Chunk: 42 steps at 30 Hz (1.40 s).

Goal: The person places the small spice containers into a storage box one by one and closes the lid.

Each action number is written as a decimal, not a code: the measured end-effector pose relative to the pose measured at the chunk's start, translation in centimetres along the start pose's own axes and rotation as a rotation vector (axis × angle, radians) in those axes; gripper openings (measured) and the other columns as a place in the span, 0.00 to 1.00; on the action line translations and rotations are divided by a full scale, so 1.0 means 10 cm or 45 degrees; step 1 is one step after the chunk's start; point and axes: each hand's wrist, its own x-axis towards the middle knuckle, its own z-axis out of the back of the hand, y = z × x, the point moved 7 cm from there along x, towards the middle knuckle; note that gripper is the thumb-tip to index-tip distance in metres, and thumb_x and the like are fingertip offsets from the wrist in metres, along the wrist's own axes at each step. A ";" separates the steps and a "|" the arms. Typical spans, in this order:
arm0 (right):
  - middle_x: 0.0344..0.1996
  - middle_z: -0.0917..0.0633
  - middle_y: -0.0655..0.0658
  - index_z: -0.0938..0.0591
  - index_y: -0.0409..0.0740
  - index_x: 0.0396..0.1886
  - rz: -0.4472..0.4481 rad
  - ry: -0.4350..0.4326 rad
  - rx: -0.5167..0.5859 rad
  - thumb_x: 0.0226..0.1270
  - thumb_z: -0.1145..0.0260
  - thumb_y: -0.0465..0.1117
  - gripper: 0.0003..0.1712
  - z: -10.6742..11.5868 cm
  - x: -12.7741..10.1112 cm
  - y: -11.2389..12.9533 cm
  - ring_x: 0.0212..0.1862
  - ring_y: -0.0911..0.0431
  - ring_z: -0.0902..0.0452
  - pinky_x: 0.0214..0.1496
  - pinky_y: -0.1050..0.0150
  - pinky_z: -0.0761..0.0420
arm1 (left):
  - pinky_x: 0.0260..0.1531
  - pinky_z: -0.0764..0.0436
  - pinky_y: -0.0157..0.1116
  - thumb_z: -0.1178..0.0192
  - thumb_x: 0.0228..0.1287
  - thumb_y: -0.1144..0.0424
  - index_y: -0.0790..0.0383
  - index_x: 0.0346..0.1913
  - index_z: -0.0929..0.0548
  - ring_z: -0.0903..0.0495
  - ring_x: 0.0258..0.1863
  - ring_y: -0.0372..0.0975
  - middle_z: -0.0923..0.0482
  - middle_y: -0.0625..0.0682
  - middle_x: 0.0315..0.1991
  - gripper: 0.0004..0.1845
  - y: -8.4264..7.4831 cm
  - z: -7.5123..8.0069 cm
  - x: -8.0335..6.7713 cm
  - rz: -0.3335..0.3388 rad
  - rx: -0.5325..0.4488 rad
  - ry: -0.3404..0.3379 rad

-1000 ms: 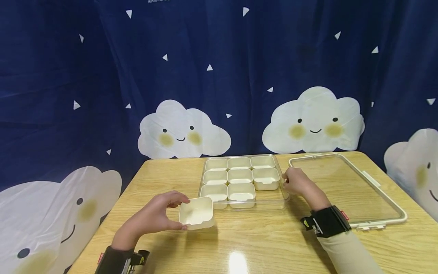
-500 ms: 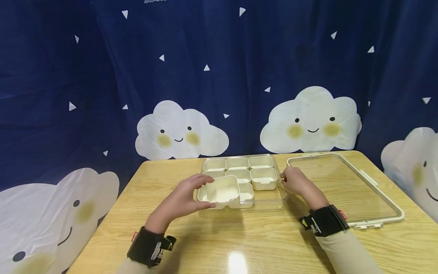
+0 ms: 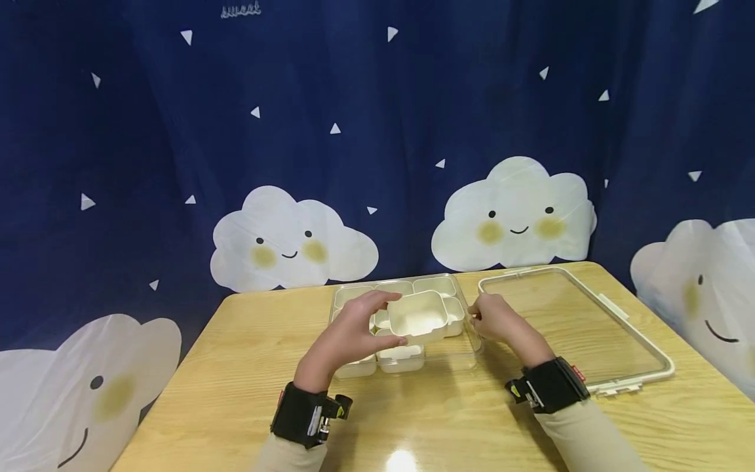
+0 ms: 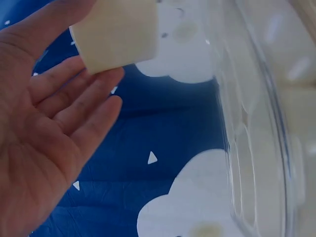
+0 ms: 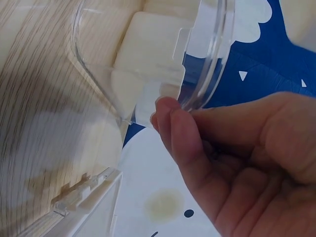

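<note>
Behind our desk [image 3: 236, 367] hangs a dark blue curtain [image 3: 177, 164] printed with small white triangles and smiling white clouds; near its top edge we can read the word "sweet" [image 3: 240, 10] in pale script, the only writing legible to us. Red tags on the two black wrist straps are too small for us to read.

Our left hand [image 3: 348, 337] grips a small cream cup [image 3: 417, 316], thumb on the near wall and fingers over the far rim, holding it lifted above the clear tray [image 3: 466, 351]. In the left wrist view the cup [image 4: 116, 32] sits at the fingertips [image 4: 98, 79], with the palm spread below it. Under and beyond this grip lie the other cream cups [image 3: 401, 354] packed in the tray's rows; the tray's near right corner looks bare, though the raised cup hides part of it.

Our right hand [image 3: 498, 321] rests at the tray's right edge. In the right wrist view its fingers [image 5: 177, 133] curl against the clear rim [image 5: 210, 59], seemingly pinching it, beside a seated cup [image 5: 148, 54].

To the right of that grip, a clear lid [image 3: 572, 321] with a cream frame and latches lies flat on the desk.
</note>
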 end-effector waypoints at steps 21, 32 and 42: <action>0.10 0.22 0.48 0.20 0.41 0.16 0.010 0.078 0.151 0.62 0.45 0.23 0.18 -0.10 0.04 -0.04 0.13 0.63 0.28 0.18 0.68 0.31 | 0.51 0.21 0.41 0.22 0.50 0.58 0.68 0.63 0.21 0.21 0.49 0.48 0.21 0.56 0.51 0.37 0.17 -0.49 0.31 0.140 0.054 0.144; 0.15 0.21 0.47 0.13 0.35 0.30 -0.094 0.143 0.220 0.68 0.44 0.25 0.14 -0.05 -0.01 -0.04 0.18 0.52 0.20 0.20 0.66 0.24 | 0.57 0.22 0.37 0.24 0.48 0.59 0.66 0.61 0.21 0.20 0.55 0.45 0.21 0.56 0.56 0.35 0.17 -0.77 0.42 0.131 0.158 0.195; 0.11 0.24 0.47 0.22 0.38 0.22 -0.193 0.223 0.235 0.75 0.50 0.33 0.19 -0.05 -0.04 -0.02 0.15 0.53 0.22 0.18 0.66 0.24 | 0.56 0.22 0.34 0.23 0.46 0.58 0.67 0.58 0.20 0.20 0.55 0.44 0.20 0.54 0.55 0.34 0.19 -0.88 0.45 0.132 0.221 0.207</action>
